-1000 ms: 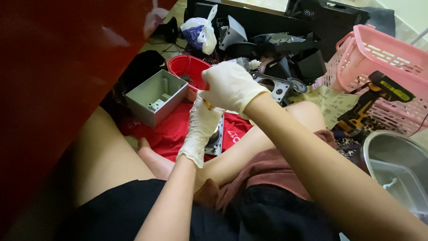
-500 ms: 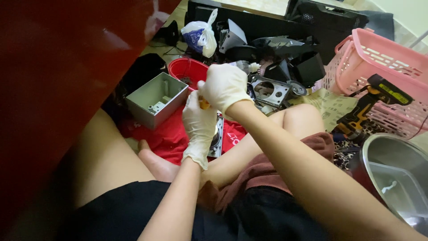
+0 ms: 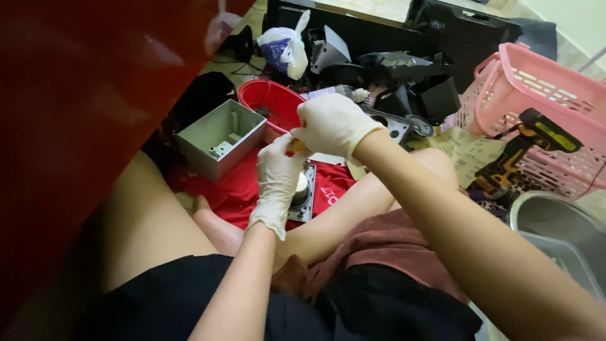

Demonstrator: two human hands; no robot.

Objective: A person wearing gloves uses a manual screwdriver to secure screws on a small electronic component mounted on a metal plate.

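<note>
**Gloved hands working a small part over a red cloth on the floor**

A person is sitting on the floor, both hands in white gloves, working above a red cloth (image 3: 233, 189) spread between the legs. The right hand (image 3: 331, 123) is closing its grip on a small orange-handled tool (image 3: 295, 146), though little of the tool is showing. The left hand (image 3: 278, 173) is curling around the top of a flat metal part (image 3: 303, 192) that is lying on the cloth, a round pale piece sitting at its middle; whether those fingers are clamping it or only steadying it cannot be told. A grey box (image 3: 218, 139) is standing open near the cloth's far-left edge, beside a red bowl (image 3: 271, 101). A pink basket (image 3: 536, 95) and a drill (image 3: 517, 151) are resting off to the right. Judging by the scene, the part is only partly dealt with: it is lying apart from the box, with the tool engaged at its top.
</note>
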